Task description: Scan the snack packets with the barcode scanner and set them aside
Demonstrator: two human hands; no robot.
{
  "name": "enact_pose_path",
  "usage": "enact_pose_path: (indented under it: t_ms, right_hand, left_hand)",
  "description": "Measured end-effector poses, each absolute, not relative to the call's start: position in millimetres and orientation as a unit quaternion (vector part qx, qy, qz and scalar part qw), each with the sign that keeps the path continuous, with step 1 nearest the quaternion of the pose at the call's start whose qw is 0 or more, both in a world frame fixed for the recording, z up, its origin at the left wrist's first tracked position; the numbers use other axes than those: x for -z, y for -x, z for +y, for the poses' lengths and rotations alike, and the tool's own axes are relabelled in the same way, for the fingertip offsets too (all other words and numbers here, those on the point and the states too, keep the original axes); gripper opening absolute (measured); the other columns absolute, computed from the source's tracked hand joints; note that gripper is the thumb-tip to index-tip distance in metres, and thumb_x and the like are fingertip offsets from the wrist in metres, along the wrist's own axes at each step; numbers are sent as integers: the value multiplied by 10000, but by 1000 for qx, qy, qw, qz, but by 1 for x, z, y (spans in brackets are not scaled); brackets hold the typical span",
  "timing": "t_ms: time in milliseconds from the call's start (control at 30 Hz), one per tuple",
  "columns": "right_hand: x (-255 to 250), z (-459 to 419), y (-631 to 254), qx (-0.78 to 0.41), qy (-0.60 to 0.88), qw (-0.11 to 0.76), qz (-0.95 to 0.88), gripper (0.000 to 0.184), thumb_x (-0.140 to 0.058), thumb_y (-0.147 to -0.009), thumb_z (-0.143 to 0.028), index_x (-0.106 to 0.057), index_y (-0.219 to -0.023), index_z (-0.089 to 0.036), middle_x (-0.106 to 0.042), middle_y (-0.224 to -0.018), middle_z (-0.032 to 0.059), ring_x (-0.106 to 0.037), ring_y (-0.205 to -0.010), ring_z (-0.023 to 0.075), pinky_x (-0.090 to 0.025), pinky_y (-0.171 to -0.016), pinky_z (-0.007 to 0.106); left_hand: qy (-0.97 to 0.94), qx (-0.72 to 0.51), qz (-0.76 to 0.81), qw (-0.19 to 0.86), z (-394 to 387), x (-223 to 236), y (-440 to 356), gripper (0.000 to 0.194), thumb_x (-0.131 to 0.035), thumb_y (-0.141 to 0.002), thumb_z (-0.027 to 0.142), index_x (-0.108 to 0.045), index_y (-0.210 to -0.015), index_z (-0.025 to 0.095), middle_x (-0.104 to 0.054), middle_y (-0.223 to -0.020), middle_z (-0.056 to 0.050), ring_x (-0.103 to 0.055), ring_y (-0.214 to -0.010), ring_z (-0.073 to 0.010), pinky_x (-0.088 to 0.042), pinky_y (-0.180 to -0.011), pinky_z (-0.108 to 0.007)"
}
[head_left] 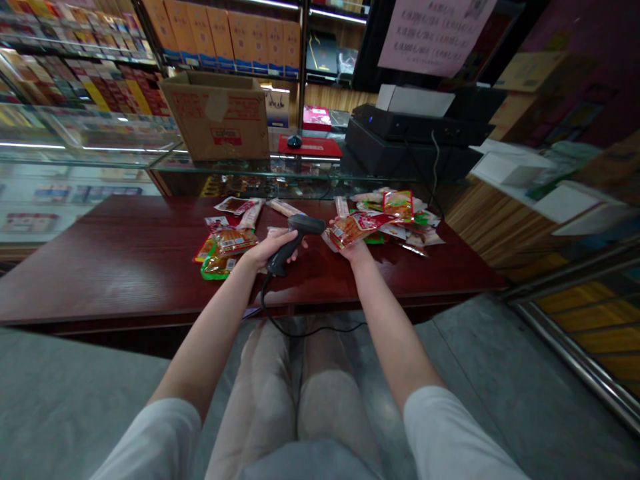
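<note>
Black pistol-shaped plastic scanner (287,253) sits at 12 o'clock, left hand (270,248) wrapped firmly round it, apparently to aim at glossy red-and-clear plastic packet (350,229), scanner's 3 o'clock, held in curled right hand (355,252).

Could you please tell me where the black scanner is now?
In the head view, the black scanner is in the person's left hand, over the dark red table, between the left pile of packets and the packet in the right hand.

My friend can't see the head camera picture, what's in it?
A person's left hand holds a black scanner, its head facing a shiny packet in the right hand. More packets lie on both sides of a dark red table.
</note>
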State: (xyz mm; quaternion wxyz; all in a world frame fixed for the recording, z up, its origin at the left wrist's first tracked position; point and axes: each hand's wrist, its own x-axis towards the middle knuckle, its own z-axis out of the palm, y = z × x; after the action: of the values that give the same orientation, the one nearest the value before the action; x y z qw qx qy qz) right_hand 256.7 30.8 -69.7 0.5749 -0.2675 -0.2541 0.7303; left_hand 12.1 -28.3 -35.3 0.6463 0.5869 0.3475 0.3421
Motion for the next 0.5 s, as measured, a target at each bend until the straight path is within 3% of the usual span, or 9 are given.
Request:
enact_pose_path:
  t_ms: [267,400,500]
  right_hand:
    - [70,27,-255,-745,265,570,-224,190,-469,-946,-181,-639,-871,-221,-753,-801,7,-727,-766,152,-613,-703,311]
    - [71,28,-257,-731,276,565,-265,188,-483,-944,-189,-646,-858,-227,-740,-772,-3,-712,-757,160,-604,-781,351]
    - [71,28,-258,-715,290,560,-302,183,-502,-938,-171,-648,-847,-233,-732,-758,-16,-697,-730,150,-589,-753,308]
  left_hand:
    - [-585,-348,341,648,-27,38,-11,598,-654,-799,668,-700,-939,88,-647,-567,-67,-566,-463,-117,-423,-426,-197]
    - [-585,-348,342,649,-27,37,-10,616,-658,-793,673,-697,-946,78,-648,-578,-71,-570,-469,-119,-428,-428,-199]
    - [-581,-349,340,652,-28,36,-10,623,-665,-785,676,-692,-949,76,-642,-574,-65,-575,-477,-124,-434,-434,-202]
